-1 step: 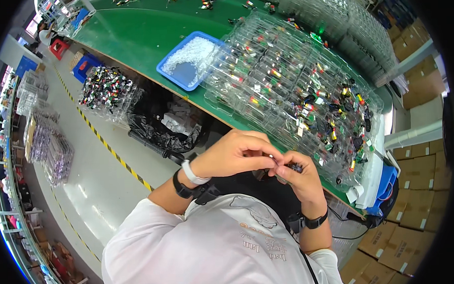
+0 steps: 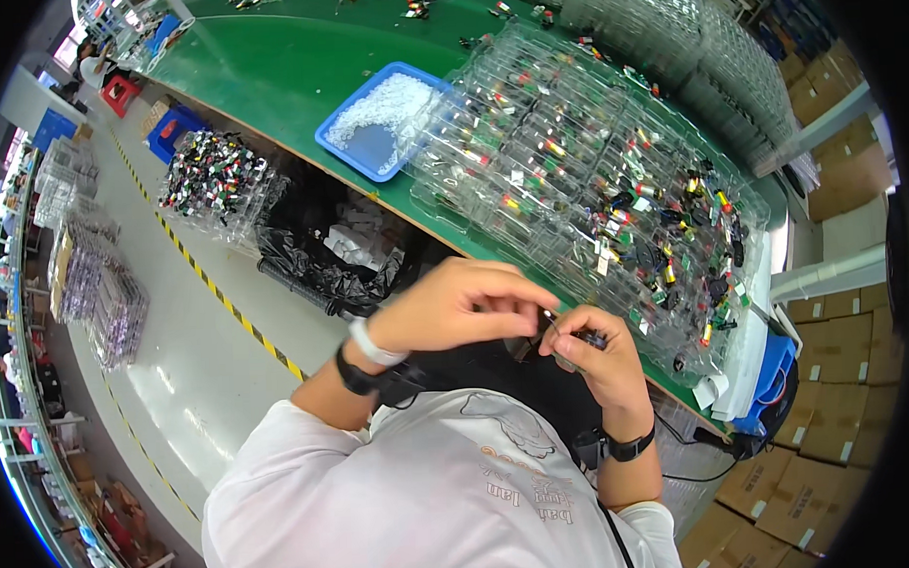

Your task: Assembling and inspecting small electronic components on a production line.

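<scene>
My right hand [image 2: 599,356] is closed in a pinch around a small dark part [image 2: 595,338], mostly covered by the fingers. A thin light-tipped piece [image 2: 549,315] sticks out from the pinch toward my left hand. My left hand [image 2: 480,305], somewhat blurred, hovers just left of it with thumb and fingers apart, and nothing shows between them. Both hands are over my lap, in front of the green table's [image 2: 267,85] near edge. On the table beyond them lie clear plastic trays [image 2: 542,221] holding many small wired parts in red, yellow, black and white.
A blue tray [image 2: 322,135] of small white pieces stands left of the clear trays. Below the table edge are a black-lined bin [image 2: 283,260] and a heap of small parts [image 2: 216,177]. Cartons [image 2: 837,351] are stacked at right; empty clear trays [image 2: 656,37] stand at the back.
My left hand has drawn slightly left, away from the right fingertips, and its fingers have parted. The right hand stays almost in place, still pinching the small part.
</scene>
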`<state>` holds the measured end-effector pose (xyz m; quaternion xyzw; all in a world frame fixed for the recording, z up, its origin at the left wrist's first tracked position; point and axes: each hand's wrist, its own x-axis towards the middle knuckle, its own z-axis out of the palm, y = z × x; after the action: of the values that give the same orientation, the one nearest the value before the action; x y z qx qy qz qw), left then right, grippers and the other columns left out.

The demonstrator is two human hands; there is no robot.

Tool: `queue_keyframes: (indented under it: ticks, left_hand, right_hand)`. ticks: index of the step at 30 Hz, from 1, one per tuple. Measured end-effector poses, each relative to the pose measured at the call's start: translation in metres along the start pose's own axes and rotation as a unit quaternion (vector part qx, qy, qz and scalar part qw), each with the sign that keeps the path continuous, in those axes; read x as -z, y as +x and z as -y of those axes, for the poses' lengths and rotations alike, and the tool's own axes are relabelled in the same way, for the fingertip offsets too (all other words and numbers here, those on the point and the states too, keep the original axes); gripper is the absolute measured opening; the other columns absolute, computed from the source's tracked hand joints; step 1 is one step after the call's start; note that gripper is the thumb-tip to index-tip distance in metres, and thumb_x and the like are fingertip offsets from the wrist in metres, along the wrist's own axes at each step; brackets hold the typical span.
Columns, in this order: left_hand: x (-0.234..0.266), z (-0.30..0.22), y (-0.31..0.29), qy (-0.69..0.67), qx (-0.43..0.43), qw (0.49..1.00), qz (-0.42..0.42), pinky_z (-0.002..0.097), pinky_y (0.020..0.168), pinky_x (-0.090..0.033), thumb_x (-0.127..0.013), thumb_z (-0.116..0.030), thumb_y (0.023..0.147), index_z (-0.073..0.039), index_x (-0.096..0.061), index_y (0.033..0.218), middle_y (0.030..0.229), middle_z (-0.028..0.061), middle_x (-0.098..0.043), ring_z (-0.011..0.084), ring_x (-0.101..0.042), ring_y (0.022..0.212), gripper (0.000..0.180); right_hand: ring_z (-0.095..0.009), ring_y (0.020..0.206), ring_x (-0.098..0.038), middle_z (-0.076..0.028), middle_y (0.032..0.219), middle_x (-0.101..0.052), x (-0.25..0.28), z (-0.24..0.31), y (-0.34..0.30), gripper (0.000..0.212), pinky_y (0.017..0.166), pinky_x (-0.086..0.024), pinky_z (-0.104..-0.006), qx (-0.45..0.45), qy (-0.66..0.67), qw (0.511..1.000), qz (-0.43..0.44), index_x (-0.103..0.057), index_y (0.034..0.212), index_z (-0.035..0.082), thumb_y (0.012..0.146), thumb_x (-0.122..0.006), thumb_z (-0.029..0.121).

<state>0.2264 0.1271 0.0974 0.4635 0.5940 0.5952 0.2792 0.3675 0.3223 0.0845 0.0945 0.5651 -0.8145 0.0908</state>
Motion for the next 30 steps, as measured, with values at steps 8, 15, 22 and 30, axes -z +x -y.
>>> queue_keyframes:
  ticks: [8, 15, 22, 30]
  left_hand:
    - [0.186, 0.078, -0.051, 0.463, 0.168, 0.809, -0.320, 0.0345, 0.073, -0.054, -0.065, -0.017, 0.086, -0.001, -0.069, 0.099, 0.089, 0.0153, -0.071, 0.0268, -0.069, 0.077, 0.021]
    - [0.241, 0.107, -0.015, 0.575, 0.257, 0.743, -0.225, 0.0393, 0.073, -0.053, -0.071, -0.024, 0.079, -0.002, -0.072, 0.086, 0.080, 0.0160, -0.070, 0.0308, -0.068, 0.077, 0.023]
    - [0.272, 0.129, 0.008, 0.595, 0.349, 0.705, -0.163, 0.0429, 0.074, -0.054, -0.073, -0.026, 0.068, -0.006, -0.074, 0.080, 0.082, 0.0199, -0.069, 0.0362, -0.068, 0.080, 0.023]
    - [0.210, 0.054, -0.012, 0.334, 0.200, 0.886, -0.252, 0.0277, 0.060, -0.049, -0.064, -0.012, 0.081, 0.000, -0.062, 0.080, 0.071, 0.0067, -0.066, 0.0136, -0.063, 0.063, 0.012]
  right_hand:
    - [-0.011, 0.077, -0.062, -0.005, 0.084, -0.068, 0.002, -0.014, -0.002, 0.006, 0.070, -0.047, -0.0241, 0.015, -0.052, 0.998, -0.022, -0.066, 0.088, 0.000, 0.087, -0.068, 0.006]
    - [-0.012, 0.075, -0.061, -0.007, 0.083, -0.067, 0.001, -0.016, -0.007, 0.002, 0.069, -0.047, -0.0248, 0.102, -0.156, 0.981, -0.048, -0.064, 0.088, 0.000, 0.086, -0.065, 0.002]
    - [-0.013, 0.080, -0.063, -0.007, 0.084, -0.066, 0.010, -0.022, -0.017, 0.003, 0.076, -0.049, -0.0272, 0.096, -0.178, 0.977, -0.067, -0.064, 0.088, 0.000, 0.086, -0.065, 0.002]
    - [-0.013, 0.081, -0.062, -0.006, 0.085, -0.066, 0.016, -0.012, -0.019, 0.004, 0.075, -0.048, -0.0272, 0.098, -0.113, 0.982, -0.112, -0.064, 0.088, -0.001, 0.086, -0.066, 0.003]
